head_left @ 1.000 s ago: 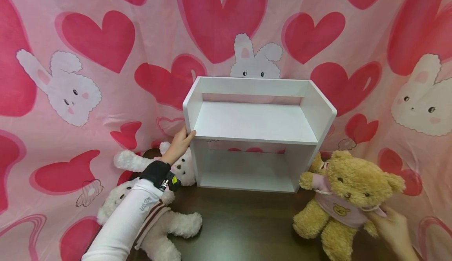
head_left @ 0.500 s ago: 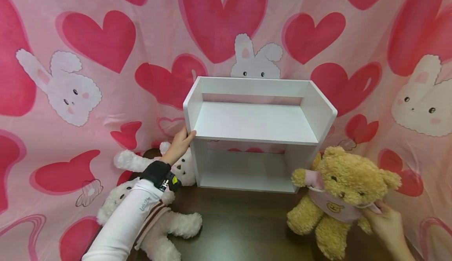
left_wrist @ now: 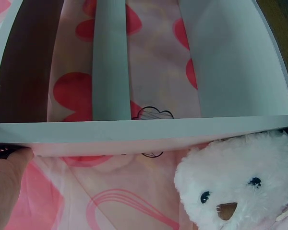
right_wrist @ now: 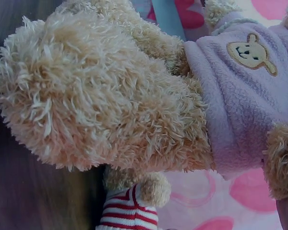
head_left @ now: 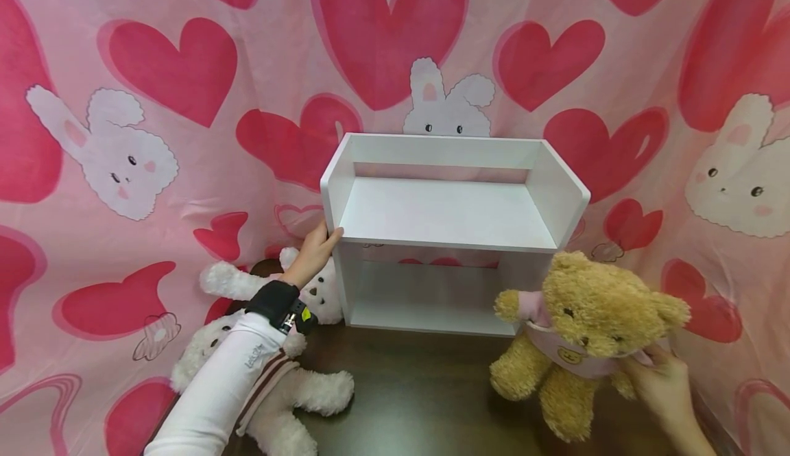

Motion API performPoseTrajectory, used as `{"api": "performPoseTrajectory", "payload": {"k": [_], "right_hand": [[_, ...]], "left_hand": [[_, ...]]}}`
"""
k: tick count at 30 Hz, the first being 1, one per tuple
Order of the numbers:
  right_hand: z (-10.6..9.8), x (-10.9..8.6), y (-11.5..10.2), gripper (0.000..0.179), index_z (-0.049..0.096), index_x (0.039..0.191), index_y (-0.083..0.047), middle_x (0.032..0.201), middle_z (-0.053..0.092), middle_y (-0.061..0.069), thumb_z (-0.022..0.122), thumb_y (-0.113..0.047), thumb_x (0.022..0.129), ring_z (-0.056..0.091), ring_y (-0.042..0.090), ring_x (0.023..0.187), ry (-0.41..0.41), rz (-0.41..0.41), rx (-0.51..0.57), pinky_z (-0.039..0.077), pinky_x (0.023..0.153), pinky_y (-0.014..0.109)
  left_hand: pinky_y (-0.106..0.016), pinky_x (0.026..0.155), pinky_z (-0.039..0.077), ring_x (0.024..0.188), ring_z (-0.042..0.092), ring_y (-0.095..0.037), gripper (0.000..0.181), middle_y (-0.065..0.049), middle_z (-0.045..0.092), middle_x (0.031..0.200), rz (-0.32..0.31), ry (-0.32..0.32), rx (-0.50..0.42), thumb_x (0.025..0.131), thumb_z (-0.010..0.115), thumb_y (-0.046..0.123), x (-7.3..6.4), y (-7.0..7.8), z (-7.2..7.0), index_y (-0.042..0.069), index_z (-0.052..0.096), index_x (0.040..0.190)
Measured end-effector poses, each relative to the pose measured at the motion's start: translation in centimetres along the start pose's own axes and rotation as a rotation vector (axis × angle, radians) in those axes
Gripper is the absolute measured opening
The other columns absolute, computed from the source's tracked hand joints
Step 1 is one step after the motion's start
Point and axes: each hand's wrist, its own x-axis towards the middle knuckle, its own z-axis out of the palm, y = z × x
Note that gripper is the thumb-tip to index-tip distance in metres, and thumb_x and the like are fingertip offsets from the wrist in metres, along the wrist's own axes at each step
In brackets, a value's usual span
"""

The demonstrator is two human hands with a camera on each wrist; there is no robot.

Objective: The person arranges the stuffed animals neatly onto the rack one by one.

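My left hand [head_left: 313, 256] grips the left side panel of a white two-tier shelf [head_left: 447, 212], with the thumb on its front edge. In the left wrist view this hand [left_wrist: 10, 184] is at the panel's edge. Off the shelf's right front corner, my right hand [head_left: 663, 380] holds a golden teddy bear [head_left: 607, 312] in a pink top by its side near the arm. The bear is upright, its legs close over the dark table. In the right wrist view its furry leg [right_wrist: 105, 96] and top [right_wrist: 245, 96] fill much of the picture, and most of the hand is hidden.
A white plush bear [head_left: 321, 291] leans left of the shelf. Another plush in a striped top [head_left: 280, 401] lies in front, partly under my left forearm. A plush in a red-striped top [right_wrist: 129, 211] is behind the golden bear. A pink heart-print cloth [head_left: 259, 65] hangs behind.
My right hand has moved left with the golden teddy bear, bringing it nearer the shelf and over its lower right corner in view. The left hand stays on the shelf.
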Motion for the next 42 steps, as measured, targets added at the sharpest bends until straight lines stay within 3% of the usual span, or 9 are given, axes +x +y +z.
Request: {"api": "performPoseTrajectory", "payload": {"k": [3, 10, 16, 24, 30, 37, 42], "right_hand": [[0.3, 0.0, -0.5, 0.054, 0.063, 0.083, -0.04, 0.069, 0.05, -0.037, 0.067, 0.011, 0.066, 0.04, -0.01, 0.06, 0.009, -0.004, 0.0, 0.034, 0.056, 0.004], [1.3, 0.1, -1.3, 0.027, 0.057, 0.064, -0.014, 0.056, 0.041, -0.023, 0.063, 0.013, 0.066, 0.034, -0.006, 0.052, 0.027, 0.002, 0.007, 0.029, 0.049, 0.01], [2.2, 0.1, -1.7, 0.041, 0.058, 0.066, -0.027, 0.06, 0.045, -0.028, 0.064, 0.013, 0.063, 0.037, -0.008, 0.059, 0.029, 0.016, -0.005, 0.03, 0.053, 0.008], [3.4, -0.1, -2.6, 0.048, 0.064, 0.08, -0.026, 0.071, 0.052, -0.036, 0.065, 0.019, 0.062, 0.047, -0.015, 0.068, 0.021, 0.046, 0.058, 0.036, 0.059, 0.005], [4.5, 0.1, -3.4, 0.043, 0.062, 0.072, -0.018, 0.063, 0.049, -0.027, 0.065, 0.023, 0.062, 0.042, -0.01, 0.057, 0.019, -0.02, 0.086, 0.034, 0.053, 0.008], [5.6, 0.2, -4.2, 0.05, 0.064, 0.069, -0.022, 0.064, 0.053, -0.03, 0.066, 0.027, 0.057, 0.048, -0.011, 0.057, 0.027, -0.095, 0.131, 0.037, 0.055, 0.007], [6.5, 0.3, -4.2, 0.046, 0.062, 0.067, -0.021, 0.065, 0.052, -0.028, 0.065, 0.025, 0.062, 0.043, -0.011, 0.057, 0.022, -0.221, 0.204, 0.033, 0.055, 0.008]], "left_hand": [[-0.053, 0.092, 0.038, 0.123, 0.039, -0.036, 0.059, -0.017, 0.027, 0.145, 0.005, 0.006, 0.007, 0.098, 0.041, 0.029, 0.0, 0.0, 0.0, 0.008, 0.014, 0.145], [-0.053, 0.092, 0.038, 0.124, 0.038, -0.036, 0.059, -0.017, 0.027, 0.145, 0.007, 0.002, 0.003, 0.098, 0.041, 0.03, 0.1, -0.1, 0.1, 0.009, 0.014, 0.146], [-0.053, 0.092, 0.038, 0.125, 0.036, -0.036, 0.059, -0.017, 0.025, 0.146, 0.016, 0.0, -0.008, 0.098, 0.041, 0.03, 0.1, -0.4, 0.2, 0.01, 0.013, 0.146], [-0.053, 0.092, 0.038, 0.124, 0.038, -0.036, 0.059, -0.017, 0.027, 0.145, 0.016, 0.005, 0.003, 0.098, 0.041, 0.029, 0.0, -0.2, 0.1, 0.01, 0.013, 0.146], [-0.053, 0.093, 0.037, 0.124, 0.038, -0.036, 0.059, -0.017, 0.026, 0.145, 0.021, 0.008, -0.002, 0.098, 0.041, 0.029, 0.0, 0.0, 0.1, 0.009, 0.013, 0.146], [-0.053, 0.093, 0.037, 0.124, 0.037, -0.035, 0.059, -0.016, 0.026, 0.146, 0.017, 0.008, -0.001, 0.097, 0.041, 0.03, 0.1, -0.1, 0.1, 0.011, 0.013, 0.146], [-0.054, 0.092, 0.038, 0.124, 0.038, -0.036, 0.059, -0.016, 0.026, 0.145, 0.012, 0.011, -0.002, 0.097, 0.042, 0.03, 0.1, -0.2, 0.0, 0.011, 0.014, 0.146]]}}
